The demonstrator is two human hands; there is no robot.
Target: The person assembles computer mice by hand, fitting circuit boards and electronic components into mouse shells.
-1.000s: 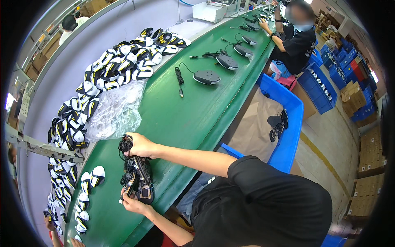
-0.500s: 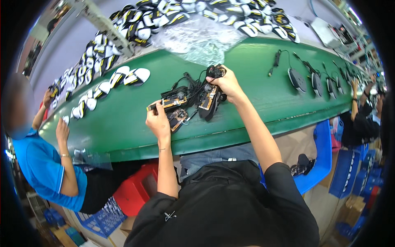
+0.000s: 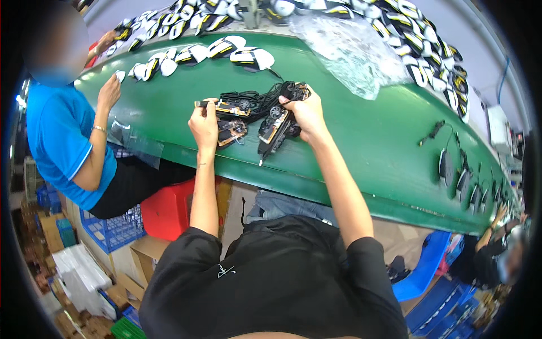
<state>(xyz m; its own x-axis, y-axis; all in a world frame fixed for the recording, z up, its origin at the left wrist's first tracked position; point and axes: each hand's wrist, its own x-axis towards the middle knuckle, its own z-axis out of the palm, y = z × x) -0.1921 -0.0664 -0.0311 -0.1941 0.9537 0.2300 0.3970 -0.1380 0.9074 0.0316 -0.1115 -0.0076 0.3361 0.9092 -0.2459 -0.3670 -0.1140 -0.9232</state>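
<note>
Bare circuit assemblies (image 3: 232, 108) are held over the green desk (image 3: 361, 147), the left grip (image 3: 204, 125) closed on one and the right grip (image 3: 309, 113) on their cable bundle (image 3: 291, 91), with white-and-black covers (image 3: 252, 59) left unfitted and corded units (image 3: 446, 168) at right judged already cased.

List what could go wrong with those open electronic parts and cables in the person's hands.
1. The tangled black cables, bunched at the right hand, could snag or strain if the parts are pulled apart.
2. The exposed circuit board at the left hand might get scratched, as nothing covers its components.
3. The nearest white-and-black shell lies close to the cables and could be nudged.
</note>
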